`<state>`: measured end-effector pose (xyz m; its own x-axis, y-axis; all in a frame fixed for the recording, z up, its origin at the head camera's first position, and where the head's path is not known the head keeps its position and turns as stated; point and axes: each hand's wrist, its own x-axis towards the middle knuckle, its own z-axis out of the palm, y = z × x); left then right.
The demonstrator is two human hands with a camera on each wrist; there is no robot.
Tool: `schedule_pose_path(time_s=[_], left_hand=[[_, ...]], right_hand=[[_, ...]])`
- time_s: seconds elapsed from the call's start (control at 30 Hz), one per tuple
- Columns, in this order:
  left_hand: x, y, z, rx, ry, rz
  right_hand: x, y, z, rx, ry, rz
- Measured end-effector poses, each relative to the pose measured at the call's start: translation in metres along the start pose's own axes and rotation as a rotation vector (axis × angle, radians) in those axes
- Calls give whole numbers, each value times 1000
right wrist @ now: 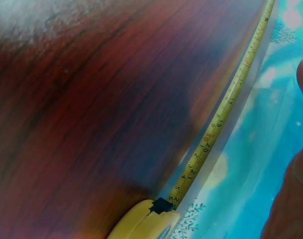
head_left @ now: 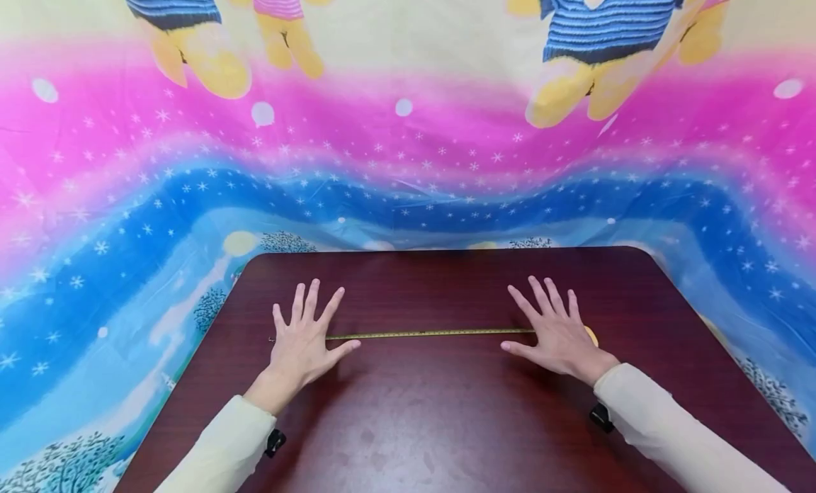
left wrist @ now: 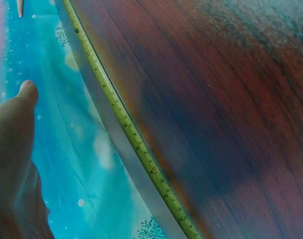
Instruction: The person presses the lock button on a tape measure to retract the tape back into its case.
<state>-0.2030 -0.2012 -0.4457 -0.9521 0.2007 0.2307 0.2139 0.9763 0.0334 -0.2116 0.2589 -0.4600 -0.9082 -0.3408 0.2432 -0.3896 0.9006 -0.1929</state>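
A tape measure lies on the dark wooden table with its yellow-green blade drawn out across the surface. Over the blade's left end is my left hand, fingers spread and straight. My right hand spreads likewise near the other end, partly hiding the yellow case. Both hands seem raised above the table, and neither holds anything. The left wrist view has the blade running past my thumb. In the right wrist view, the blade comes out of the yellow case.
The brown table has rounded far corners. Behind it and along its sides hangs a pink and blue cloth printed with bears and snowflakes. Dark wrist devices sit by the cream sleeves.
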Motion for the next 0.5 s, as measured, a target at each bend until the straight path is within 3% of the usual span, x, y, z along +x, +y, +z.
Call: schedule_pose_path(time_s=[0.5], left_hand=[[1,-16,8,-27,-13,3]], right_hand=[[-1,9,-4,-5,-113,47]])
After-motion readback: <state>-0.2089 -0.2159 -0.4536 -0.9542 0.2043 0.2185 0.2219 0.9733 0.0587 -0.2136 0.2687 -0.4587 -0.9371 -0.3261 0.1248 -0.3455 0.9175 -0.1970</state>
